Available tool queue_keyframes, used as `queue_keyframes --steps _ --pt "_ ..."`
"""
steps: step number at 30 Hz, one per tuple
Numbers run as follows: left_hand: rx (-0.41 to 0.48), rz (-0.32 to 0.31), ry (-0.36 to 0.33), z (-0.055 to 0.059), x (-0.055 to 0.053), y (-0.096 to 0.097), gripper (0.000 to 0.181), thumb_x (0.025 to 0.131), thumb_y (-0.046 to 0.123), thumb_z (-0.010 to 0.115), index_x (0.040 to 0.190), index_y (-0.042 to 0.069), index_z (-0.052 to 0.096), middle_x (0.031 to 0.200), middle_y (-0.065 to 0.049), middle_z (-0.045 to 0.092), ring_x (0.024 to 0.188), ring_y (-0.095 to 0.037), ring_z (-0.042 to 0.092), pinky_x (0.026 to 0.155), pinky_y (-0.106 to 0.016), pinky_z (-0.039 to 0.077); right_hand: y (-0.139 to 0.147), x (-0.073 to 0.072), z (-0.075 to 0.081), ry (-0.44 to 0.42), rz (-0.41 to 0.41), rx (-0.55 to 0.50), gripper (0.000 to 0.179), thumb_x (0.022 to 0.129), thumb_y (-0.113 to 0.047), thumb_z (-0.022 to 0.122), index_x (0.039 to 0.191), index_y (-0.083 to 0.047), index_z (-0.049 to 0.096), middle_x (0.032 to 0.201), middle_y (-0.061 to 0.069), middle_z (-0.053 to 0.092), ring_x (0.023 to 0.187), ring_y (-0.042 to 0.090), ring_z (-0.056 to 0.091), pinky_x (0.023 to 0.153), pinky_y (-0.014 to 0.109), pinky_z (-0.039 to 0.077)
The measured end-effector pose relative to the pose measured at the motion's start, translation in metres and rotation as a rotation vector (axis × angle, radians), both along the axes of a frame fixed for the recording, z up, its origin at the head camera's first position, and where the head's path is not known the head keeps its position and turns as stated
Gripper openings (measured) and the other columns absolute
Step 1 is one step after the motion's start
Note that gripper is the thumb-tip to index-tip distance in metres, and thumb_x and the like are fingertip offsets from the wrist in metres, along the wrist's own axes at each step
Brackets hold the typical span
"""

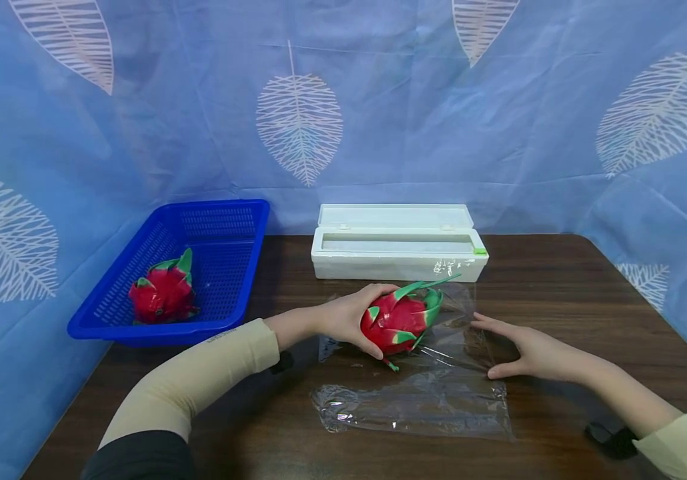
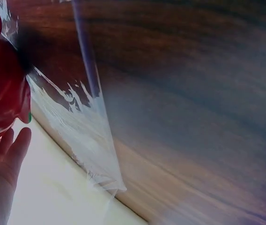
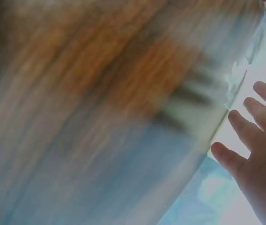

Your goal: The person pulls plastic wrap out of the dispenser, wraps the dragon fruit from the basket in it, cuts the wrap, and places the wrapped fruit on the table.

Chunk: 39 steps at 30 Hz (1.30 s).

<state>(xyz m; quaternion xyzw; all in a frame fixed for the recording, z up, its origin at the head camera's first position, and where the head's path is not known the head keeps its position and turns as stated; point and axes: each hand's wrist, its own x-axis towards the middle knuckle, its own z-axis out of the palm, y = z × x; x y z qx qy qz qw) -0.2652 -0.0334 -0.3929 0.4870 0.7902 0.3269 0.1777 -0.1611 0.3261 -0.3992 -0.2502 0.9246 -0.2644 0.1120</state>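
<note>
Centre of the frame: the left hand (image 1: 348,319), thumb and fingers curled round its left side, grips a red dragon fruit (image 1: 396,323) over a sheet of clear plastic film (image 1: 415,403) on the brown wood-grain table (image 1: 559,287). Right of centre, the right hand (image 1: 523,353), thumb and fingers spread, lies at the film's right edge, contact uncertain. A second dragon fruit (image 1: 163,297) occupies the blue plastic basket (image 1: 139,333), left; a white film dispenser (image 1: 397,267) stands behind, upper centre.

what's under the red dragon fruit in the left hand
Clear plastic film shows beside the red dragon fruit, on the brown wooden table; the spot directly beneath is covered.
</note>
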Motion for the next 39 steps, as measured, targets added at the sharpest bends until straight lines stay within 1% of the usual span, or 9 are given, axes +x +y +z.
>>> queue_keyframes --steps 9,14,17,22,27,30,32,36,39 --pt "0.015 -0.002 -0.045 0.003 0.0 -0.007 0.107 0.074 0.03 0.087 0.153 0.019 0.016 0.143 -0.002 0.037 0.125 -0.012 0.043 0.095 -0.026 0.045 -0.008 0.014 0.016 0.046 -0.011 0.051 0.086 0.081 -0.048 0.073 0.145 0.0 0.041 0.15 0.027 0.031 0.125 0.049 0.043 0.087 0.058 0.046" --pt "0.029 0.033 -0.054 0.014 0.003 -0.015 0.105 0.075 0.028 0.086 0.153 0.015 0.015 0.152 -0.007 0.029 0.136 -0.022 0.034 0.106 -0.04 0.038 -0.012 0.018 0.02 0.074 -0.001 0.085 0.083 0.082 -0.051 0.071 0.144 -0.002 0.044 0.149 0.023 0.037 0.123 0.045 0.047 0.086 0.055 0.048" --pt "0.062 0.071 -0.045 0.024 0.009 -0.024 0.103 0.076 0.027 0.085 0.153 0.017 0.017 0.154 -0.005 0.027 0.139 -0.026 0.03 0.107 -0.05 0.034 -0.015 0.02 0.023 0.092 -0.009 0.105 0.081 0.083 -0.052 0.07 0.143 -0.004 0.046 0.148 0.02 0.04 0.123 0.042 0.049 0.086 0.053 0.048" --pt "0.114 0.126 -0.009 0.036 0.021 -0.044 0.089 0.082 0.028 0.08 0.151 0.019 0.025 0.151 0.001 0.034 0.137 -0.02 0.033 0.107 -0.053 0.034 -0.018 0.025 0.025 0.154 -0.024 0.087 0.076 0.083 -0.047 0.073 0.143 -0.008 0.047 0.141 0.017 0.049 0.12 0.04 0.052 0.086 0.053 0.049" --pt "0.131 0.139 0.024 0.038 0.037 -0.066 0.068 0.087 0.029 0.075 0.144 0.013 0.041 0.143 -0.003 0.047 0.133 -0.019 0.041 0.103 -0.052 0.039 -0.021 0.033 0.022 0.252 0.016 0.023 0.067 0.082 -0.04 0.076 0.139 -0.012 0.052 0.129 0.006 0.06 0.112 0.026 0.059 0.082 0.043 0.053" --pt "0.092 0.111 0.022 0.035 0.047 -0.076 0.055 0.089 0.028 0.072 0.137 0.012 0.05 0.136 -0.003 0.054 0.128 -0.016 0.047 0.102 -0.049 0.041 -0.023 0.037 0.017 0.274 0.09 -0.047 0.06 0.082 -0.036 0.077 0.134 -0.014 0.056 0.122 -0.001 0.063 0.105 0.015 0.061 0.078 0.034 0.054" --pt "0.073 0.076 0.003 0.031 0.053 -0.081 0.046 0.091 0.025 0.071 0.132 0.011 0.055 0.13 -0.003 0.058 0.123 -0.015 0.051 0.101 -0.046 0.042 -0.023 0.04 0.013 0.256 0.147 -0.108 0.053 0.083 -0.031 0.077 0.129 -0.013 0.059 0.117 -0.003 0.064 0.099 0.01 0.06 0.075 0.029 0.053" --pt "0.072 -0.027 -0.047 0.022 0.064 -0.087 0.031 0.092 0.019 0.07 0.119 0.007 0.063 0.116 -0.006 0.065 0.11 -0.017 0.058 0.096 -0.04 0.047 -0.024 0.044 0.003 0.135 0.253 -0.236 0.04 0.085 -0.021 0.076 0.121 -0.013 0.063 0.105 -0.005 0.064 0.088 0.01 0.059 0.069 0.027 0.051" --pt "0.054 -0.111 -0.061 0.014 0.069 -0.089 0.027 0.091 0.021 0.071 0.113 0.007 0.066 0.107 -0.005 0.066 0.101 -0.016 0.061 0.09 -0.034 0.05 -0.022 0.047 -0.003 0.019 0.292 -0.296 0.031 0.085 -0.016 0.075 0.115 -0.015 0.066 0.102 -0.004 0.064 0.084 0.011 0.058 0.068 0.028 0.05"
